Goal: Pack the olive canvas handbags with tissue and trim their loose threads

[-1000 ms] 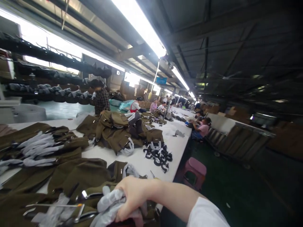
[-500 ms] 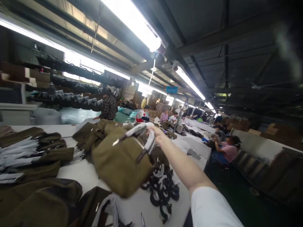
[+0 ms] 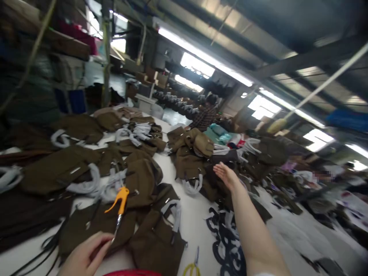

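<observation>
My left hand is at the lower left, fingers pinched on the metal nozzle of an orange air blow gun, whose body points away from me over the brown bags. My right hand reaches forward, fingers stretched out and holding nothing. It is over a dark brown bag in a heap; whether it touches the bag I cannot tell. Beside that heap lies another brown bag with a handle wrapped in light grey. Nearest to me, a brown bag lies on the white table.
Dark curved handles lie piled below my right forearm. Yellow-handled scissors sit at the near edge. More brown bags cover the left side. A person in a checked shirt is across the table. A thin post rises at the left.
The view has swung left. My right hand has let go of the brown bag it held by its wrapped handle. My left hand has come into view with the air blow gun.
</observation>
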Demonstrator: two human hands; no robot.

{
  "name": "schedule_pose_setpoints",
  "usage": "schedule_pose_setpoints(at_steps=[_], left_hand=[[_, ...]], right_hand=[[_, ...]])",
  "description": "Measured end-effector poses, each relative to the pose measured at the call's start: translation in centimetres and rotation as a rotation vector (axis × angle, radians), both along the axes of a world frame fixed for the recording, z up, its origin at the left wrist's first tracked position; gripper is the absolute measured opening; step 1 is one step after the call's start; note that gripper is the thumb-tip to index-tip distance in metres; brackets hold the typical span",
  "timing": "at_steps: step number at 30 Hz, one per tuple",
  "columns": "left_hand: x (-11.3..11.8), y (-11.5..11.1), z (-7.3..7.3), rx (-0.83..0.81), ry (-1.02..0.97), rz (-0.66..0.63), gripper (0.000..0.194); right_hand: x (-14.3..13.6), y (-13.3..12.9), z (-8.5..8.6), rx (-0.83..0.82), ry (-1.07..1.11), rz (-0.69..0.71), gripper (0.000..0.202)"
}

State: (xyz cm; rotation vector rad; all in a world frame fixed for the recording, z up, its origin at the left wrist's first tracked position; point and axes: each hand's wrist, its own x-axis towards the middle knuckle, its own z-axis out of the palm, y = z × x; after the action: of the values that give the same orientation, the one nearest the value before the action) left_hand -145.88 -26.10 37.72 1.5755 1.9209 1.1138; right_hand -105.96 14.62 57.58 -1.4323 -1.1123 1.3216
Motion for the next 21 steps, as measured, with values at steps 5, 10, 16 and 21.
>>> schedule_pose_setpoints(at_steps=[5,10,16,21], left_hand=[[-4.1,-2.7,-0.2,-0.242,-0.085,-0.051,0.031],[-12.1,-3.9,-1.6,-0.345,0.030,0.060,0.034],[-23.6,-3.5,-4.3,-0.402,0.137,0.167,0.034],[-31.5,1.9,-5.7,-0.412,0.254,0.114,0.031]], right_hand=[[-11.8,-10.5,-15.9,-0.184,-0.102,0.300,0.041],[-24.9,-21.6,-25.1,-0.253,-0.064,0.435,0.058],[-34.6,-26.5,-27.3,-0.250,-0.106,0.509,0.054],[-37.8,-26.8,-25.9,-0.200,-0.119,0.487,0.049]])
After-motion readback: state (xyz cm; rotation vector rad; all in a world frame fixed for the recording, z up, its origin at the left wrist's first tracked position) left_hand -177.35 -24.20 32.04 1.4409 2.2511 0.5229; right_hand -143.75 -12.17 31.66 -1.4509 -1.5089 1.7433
